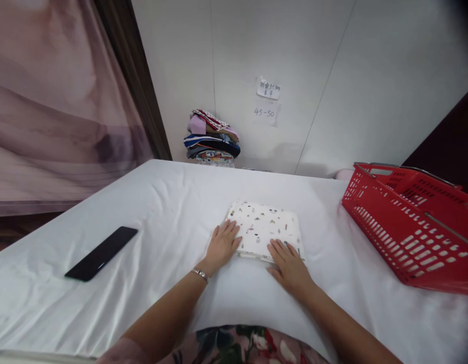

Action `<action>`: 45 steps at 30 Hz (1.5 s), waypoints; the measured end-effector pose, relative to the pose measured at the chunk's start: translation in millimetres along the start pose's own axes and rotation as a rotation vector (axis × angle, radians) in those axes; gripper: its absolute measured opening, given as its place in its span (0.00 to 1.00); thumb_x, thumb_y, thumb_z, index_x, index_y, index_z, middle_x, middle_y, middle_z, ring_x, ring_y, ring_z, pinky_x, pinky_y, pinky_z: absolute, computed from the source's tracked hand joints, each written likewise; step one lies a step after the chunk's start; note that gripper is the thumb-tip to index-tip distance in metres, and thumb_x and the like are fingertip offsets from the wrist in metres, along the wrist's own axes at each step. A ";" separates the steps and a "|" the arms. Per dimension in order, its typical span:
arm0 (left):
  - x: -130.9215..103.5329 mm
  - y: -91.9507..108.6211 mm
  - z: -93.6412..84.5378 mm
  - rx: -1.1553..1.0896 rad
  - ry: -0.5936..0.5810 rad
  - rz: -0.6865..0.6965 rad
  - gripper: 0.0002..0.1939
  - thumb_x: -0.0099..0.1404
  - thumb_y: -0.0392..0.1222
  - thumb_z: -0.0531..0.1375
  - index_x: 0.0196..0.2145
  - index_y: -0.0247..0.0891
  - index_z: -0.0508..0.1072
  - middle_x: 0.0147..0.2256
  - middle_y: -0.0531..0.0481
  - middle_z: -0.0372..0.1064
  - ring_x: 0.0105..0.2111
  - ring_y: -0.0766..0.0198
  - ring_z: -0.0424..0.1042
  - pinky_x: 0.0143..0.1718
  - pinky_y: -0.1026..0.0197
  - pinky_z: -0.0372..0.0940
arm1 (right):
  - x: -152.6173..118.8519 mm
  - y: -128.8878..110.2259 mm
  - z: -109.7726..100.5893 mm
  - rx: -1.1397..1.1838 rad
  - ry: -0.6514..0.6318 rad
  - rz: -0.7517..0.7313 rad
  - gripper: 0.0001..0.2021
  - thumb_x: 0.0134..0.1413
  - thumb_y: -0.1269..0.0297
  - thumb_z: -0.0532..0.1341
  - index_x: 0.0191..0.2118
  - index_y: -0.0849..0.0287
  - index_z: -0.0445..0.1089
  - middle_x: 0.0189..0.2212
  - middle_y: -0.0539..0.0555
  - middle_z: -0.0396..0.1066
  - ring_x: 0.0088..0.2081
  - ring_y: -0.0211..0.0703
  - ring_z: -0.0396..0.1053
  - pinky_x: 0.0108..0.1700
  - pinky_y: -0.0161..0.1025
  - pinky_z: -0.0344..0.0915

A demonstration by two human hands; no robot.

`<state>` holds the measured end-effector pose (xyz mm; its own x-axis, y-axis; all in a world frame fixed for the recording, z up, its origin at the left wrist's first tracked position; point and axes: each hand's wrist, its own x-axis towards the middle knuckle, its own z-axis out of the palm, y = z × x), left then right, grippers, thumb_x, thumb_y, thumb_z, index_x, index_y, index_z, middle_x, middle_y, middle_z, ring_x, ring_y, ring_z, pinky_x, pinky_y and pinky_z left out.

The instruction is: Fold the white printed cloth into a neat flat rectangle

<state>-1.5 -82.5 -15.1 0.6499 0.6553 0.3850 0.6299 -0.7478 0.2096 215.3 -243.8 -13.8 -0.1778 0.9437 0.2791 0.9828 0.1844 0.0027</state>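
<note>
A folded white cloth (pixel 266 225) with small printed figures lies flat on the white-covered table (pixel 161 202). My left hand (pixel 222 245) rests at the cloth's left edge, its fingers stretched out over the lower left corner. On the lower right part of the cloth lies my right hand (pixel 289 263), fingers extended and slightly apart, palm down. Neither hand grips anything. Layers of the folded cloth show along its near edge, between the hands.
A black phone-like slab (pixel 102 254) lies on the left of the table. At the right stands a red perforated basket (pixel 416 227). Folded fabrics (pixel 212 137) are stacked beyond the far edge, beside a wall with paper notes (pixel 268 90). A pink curtain (pixel 59 101) hangs at left.
</note>
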 end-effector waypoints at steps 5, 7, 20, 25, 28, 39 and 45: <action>-0.8 0.6 -0.1 -0.045 -0.006 -0.005 0.21 0.68 0.49 0.45 0.53 0.43 0.64 0.57 0.50 0.58 0.60 0.55 0.49 0.58 0.45 0.47 | 0.4 0.9 -0.5 0.000 -0.002 -0.006 0.28 0.58 0.58 0.52 0.62 0.59 0.49 0.61 0.58 0.51 0.61 0.51 0.49 0.58 0.53 0.48; -0.8 1.6 -0.9 -0.061 -0.012 -0.016 0.20 0.68 0.49 0.45 0.53 0.43 0.65 0.57 0.50 0.58 0.60 0.55 0.49 0.58 0.45 0.47 | 0.5 1.1 -1.0 0.003 -0.001 -0.002 0.27 0.58 0.58 0.51 0.62 0.59 0.49 0.61 0.58 0.52 0.61 0.51 0.49 0.58 0.53 0.48; -1.6 5.1 -3.6 -0.141 0.041 -0.010 0.18 0.67 0.49 0.47 0.49 0.44 0.68 0.54 0.50 0.63 0.59 0.56 0.52 0.58 0.44 0.45 | -0.7 -0.1 -2.1 0.024 0.054 0.039 0.23 0.59 0.62 0.49 0.60 0.57 0.54 0.59 0.55 0.55 0.60 0.48 0.51 0.59 0.50 0.49; -10.8 8.9 -12.7 -0.141 0.113 0.102 0.19 0.63 0.53 0.53 0.47 0.43 0.70 0.51 0.48 0.66 0.57 0.55 0.56 0.60 0.43 0.40 | -1.0 -0.5 -1.8 0.029 0.053 0.060 0.23 0.59 0.62 0.49 0.60 0.56 0.54 0.59 0.55 0.56 0.60 0.47 0.51 0.58 0.50 0.50; -17.0 11.2 -18.0 -0.136 0.107 0.191 0.18 0.63 0.53 0.54 0.46 0.44 0.71 0.51 0.48 0.66 0.58 0.54 0.55 0.60 0.42 0.40 | -1.0 -1.8 -3.4 0.032 0.044 0.070 0.24 0.59 0.61 0.50 0.60 0.56 0.54 0.59 0.55 0.56 0.60 0.48 0.51 0.58 0.50 0.50; -18.6 6.4 -15.3 -0.146 0.030 0.240 0.15 0.65 0.44 0.52 0.48 0.46 0.69 0.52 0.49 0.65 0.54 0.59 0.59 0.59 0.46 0.46 | -2.5 -2.2 -9.0 0.324 0.220 0.175 0.16 0.59 0.59 0.51 0.49 0.54 0.68 0.50 0.54 0.68 0.53 0.46 0.62 0.53 0.48 0.60; -18.3 4.3 -14.3 -0.177 0.047 0.264 0.14 0.67 0.43 0.49 0.45 0.47 0.71 0.49 0.51 0.68 0.51 0.63 0.62 0.57 0.50 0.49 | -2.4 -5.1 -9.2 0.259 0.230 0.197 0.15 0.60 0.61 0.51 0.47 0.55 0.70 0.47 0.54 0.70 0.49 0.45 0.65 0.51 0.45 0.62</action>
<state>-16.8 -99.2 -8.3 0.7581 0.4340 0.4867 0.3560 -0.9008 0.2487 211.2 -249.5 -5.6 0.0577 0.8872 0.4578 0.9468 0.0967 -0.3068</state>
